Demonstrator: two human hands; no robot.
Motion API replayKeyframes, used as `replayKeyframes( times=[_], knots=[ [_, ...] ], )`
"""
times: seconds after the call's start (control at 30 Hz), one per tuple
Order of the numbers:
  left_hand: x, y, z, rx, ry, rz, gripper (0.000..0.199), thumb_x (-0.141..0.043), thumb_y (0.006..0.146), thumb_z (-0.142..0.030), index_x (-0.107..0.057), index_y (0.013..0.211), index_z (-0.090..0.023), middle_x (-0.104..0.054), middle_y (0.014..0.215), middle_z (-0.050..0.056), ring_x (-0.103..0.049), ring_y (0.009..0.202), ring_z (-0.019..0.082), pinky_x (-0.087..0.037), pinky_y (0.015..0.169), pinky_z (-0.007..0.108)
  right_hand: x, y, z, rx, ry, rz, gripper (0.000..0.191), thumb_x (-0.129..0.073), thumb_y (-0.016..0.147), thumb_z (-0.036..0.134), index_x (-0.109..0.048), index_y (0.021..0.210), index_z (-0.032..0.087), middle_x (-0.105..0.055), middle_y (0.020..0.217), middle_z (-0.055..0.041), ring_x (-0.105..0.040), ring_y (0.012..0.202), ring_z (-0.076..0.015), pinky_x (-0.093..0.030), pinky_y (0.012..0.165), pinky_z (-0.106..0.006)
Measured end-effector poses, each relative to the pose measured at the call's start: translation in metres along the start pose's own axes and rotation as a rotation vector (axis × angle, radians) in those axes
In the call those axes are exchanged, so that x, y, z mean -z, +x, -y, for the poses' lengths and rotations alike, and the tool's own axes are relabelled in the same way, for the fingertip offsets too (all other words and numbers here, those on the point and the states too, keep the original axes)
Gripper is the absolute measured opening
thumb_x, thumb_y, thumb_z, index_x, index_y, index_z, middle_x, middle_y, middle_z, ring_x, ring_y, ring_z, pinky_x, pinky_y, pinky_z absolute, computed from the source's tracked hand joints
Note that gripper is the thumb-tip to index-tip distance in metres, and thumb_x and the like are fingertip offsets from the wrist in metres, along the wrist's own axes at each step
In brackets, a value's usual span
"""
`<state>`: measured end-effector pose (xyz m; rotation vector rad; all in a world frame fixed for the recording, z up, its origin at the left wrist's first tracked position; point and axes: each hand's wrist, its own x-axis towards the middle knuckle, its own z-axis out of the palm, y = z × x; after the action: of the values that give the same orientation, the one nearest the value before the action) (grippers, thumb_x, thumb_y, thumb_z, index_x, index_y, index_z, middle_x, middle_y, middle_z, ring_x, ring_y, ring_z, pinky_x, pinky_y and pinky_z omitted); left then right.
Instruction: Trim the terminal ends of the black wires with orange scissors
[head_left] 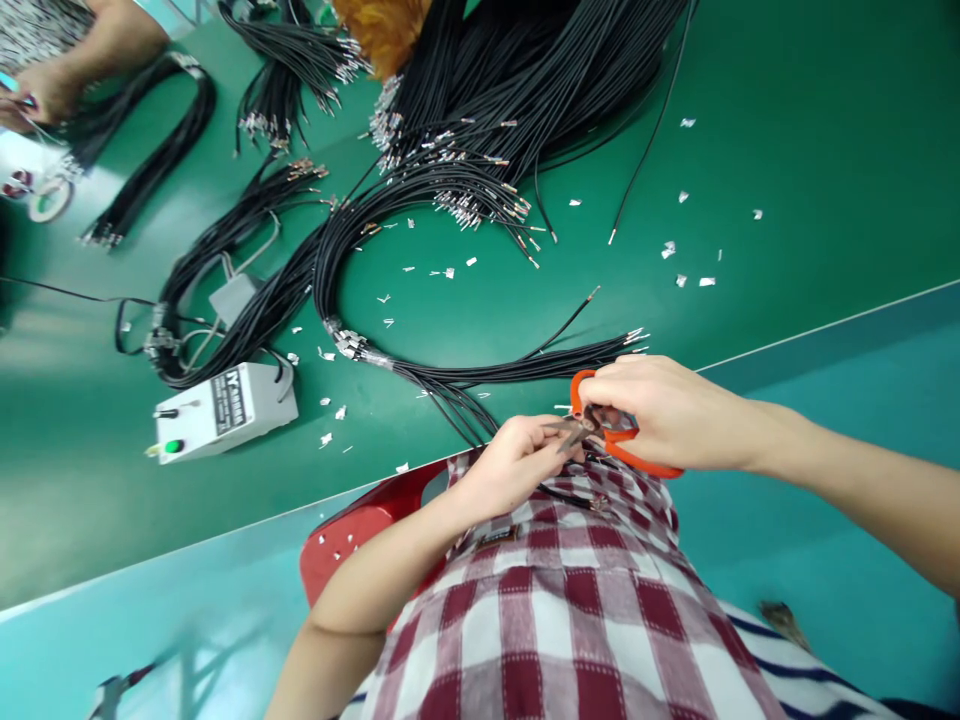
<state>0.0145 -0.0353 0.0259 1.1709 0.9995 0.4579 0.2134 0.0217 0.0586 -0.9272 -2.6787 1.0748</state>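
My right hand (660, 405) grips a pair of scissors (626, 455) with orange handles, fingers through the loops. The metal blades point left and lie at the fingertips of my left hand (517, 460). That hand is closed on a black cable (562, 495), whose end rests over the checked apron (525, 600); part of the cable is hidden by the fingers. Just above both hands, a bundle of black cables (495, 375) with stripped ends lies along the table edge, tied with clear wrap (352, 342).
White scraps (667, 250) are scattered over the green table (825, 130). A large cable pile (525, 70) lies at the back. At left stand a white control box (225, 410) and a tape roll (51, 198); a co-worker's hand (45, 95) holds something. A red stool (349, 535) is below.
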Motion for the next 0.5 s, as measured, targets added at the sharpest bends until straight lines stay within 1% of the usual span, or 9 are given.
replayKeyframes(
  times=[0.07, 0.13, 0.17, 0.23, 0.27, 0.3, 0.37, 0.43, 0.5],
  knots=[
    [0.001, 0.000, -0.003, -0.040, 0.052, 0.051, 0.035, -0.051, 0.092, -0.037, -0.051, 0.065, -0.016, -0.042, 0.061, -0.002, -0.034, 0.057, 0.010, -0.028, 0.053, 0.023, 0.002, 0.000, 0.003, 0.064, -0.023, 0.039, 0.012, -0.053, 0.079, 0.015, -0.050, 0.069, 0.021, -0.056, 0.065, -0.0013, -0.045, 0.062, -0.0160, -0.024, 0.061, -0.029],
    [0.001, -0.003, -0.003, -0.079, 0.119, 0.090, 0.032, -0.050, 0.094, -0.033, -0.049, 0.065, -0.017, -0.044, 0.063, -0.003, -0.036, 0.059, 0.010, -0.032, 0.055, 0.022, 0.000, -0.001, 0.002, 0.011, 0.096, 0.063, 0.011, -0.053, 0.079, 0.015, -0.049, 0.070, 0.021, -0.054, 0.065, -0.0006, -0.044, 0.061, -0.0154, -0.024, 0.060, -0.030],
    [0.001, -0.005, -0.001, -0.106, 0.166, 0.087, 0.031, -0.048, 0.095, -0.031, -0.051, 0.068, -0.017, -0.047, 0.065, -0.002, -0.039, 0.060, 0.011, -0.034, 0.058, 0.022, -0.003, -0.003, -0.001, -0.063, 0.234, 0.086, 0.010, -0.054, 0.080, 0.017, -0.049, 0.072, 0.021, -0.054, 0.066, 0.0004, -0.043, 0.061, -0.0146, -0.025, 0.059, -0.029],
    [-0.002, -0.009, 0.006, -0.205, 0.292, 0.032, 0.027, -0.044, 0.098, -0.029, -0.058, 0.078, -0.016, -0.055, 0.073, 0.001, -0.047, 0.066, 0.012, -0.039, 0.064, 0.023, -0.015, -0.006, -0.007, -0.252, 0.634, 0.140, 0.014, -0.060, 0.078, 0.024, -0.047, 0.074, 0.021, -0.053, 0.066, 0.0027, -0.044, 0.059, -0.0124, -0.029, 0.057, -0.026],
    [-0.003, -0.010, 0.011, -0.285, 0.372, -0.009, 0.024, -0.043, 0.099, -0.026, -0.060, 0.085, -0.017, -0.059, 0.077, 0.002, -0.050, 0.068, 0.013, -0.040, 0.067, 0.024, -0.024, -0.008, -0.011, -0.328, 0.866, 0.179, 0.020, -0.065, 0.076, 0.027, -0.046, 0.074, 0.021, -0.054, 0.067, 0.0036, -0.046, 0.059, -0.0117, -0.031, 0.057, -0.025],
    [-0.004, -0.012, 0.017, -0.388, 0.465, -0.049, 0.022, -0.042, 0.099, -0.023, -0.062, 0.092, -0.017, -0.061, 0.079, 0.004, -0.052, 0.069, 0.014, -0.041, 0.067, 0.025, -0.034, -0.010, -0.014, -0.398, 1.059, 0.168, 0.027, -0.069, 0.071, 0.028, -0.044, 0.072, 0.021, -0.054, 0.066, 0.0042, -0.047, 0.060, -0.0111, -0.033, 0.058, -0.025],
    [-0.006, -0.013, 0.030, -0.600, 0.666, -0.121, 0.022, -0.042, 0.097, -0.016, -0.063, 0.102, -0.017, -0.061, 0.074, 0.004, -0.052, 0.064, 0.014, -0.039, 0.062, 0.026, -0.055, -0.015, -0.018, -0.529, 1.389, 0.130, 0.034, -0.076, 0.064, 0.028, -0.044, 0.074, 0.021, -0.053, 0.063, 0.0063, -0.046, 0.058, -0.0095, -0.033, 0.056, -0.024],
    [-0.005, -0.013, 0.040, -0.725, 0.813, -0.158, 0.025, -0.043, 0.095, -0.015, -0.064, 0.108, -0.018, -0.062, 0.072, 0.004, -0.053, 0.061, 0.014, -0.037, 0.059, 0.027, -0.072, -0.020, -0.018, -0.659, 1.609, 0.103, 0.041, -0.081, 0.059, 0.027, -0.046, 0.078, 0.021, -0.051, 0.064, 0.0077, -0.048, 0.057, -0.0091, -0.035, 0.056, -0.023],
    [-0.005, -0.013, 0.043, -0.735, 0.874, -0.175, 0.024, -0.045, 0.095, -0.016, -0.065, 0.108, -0.019, -0.063, 0.072, 0.005, -0.054, 0.061, 0.015, -0.037, 0.059, 0.027, -0.078, -0.024, -0.016, -0.649, 1.661, 0.052, 0.041, -0.082, 0.059, 0.027, -0.047, 0.079, 0.021, -0.052, 0.064, 0.0071, -0.049, 0.059, -0.0095, -0.037, 0.057, -0.023]
  ],
)
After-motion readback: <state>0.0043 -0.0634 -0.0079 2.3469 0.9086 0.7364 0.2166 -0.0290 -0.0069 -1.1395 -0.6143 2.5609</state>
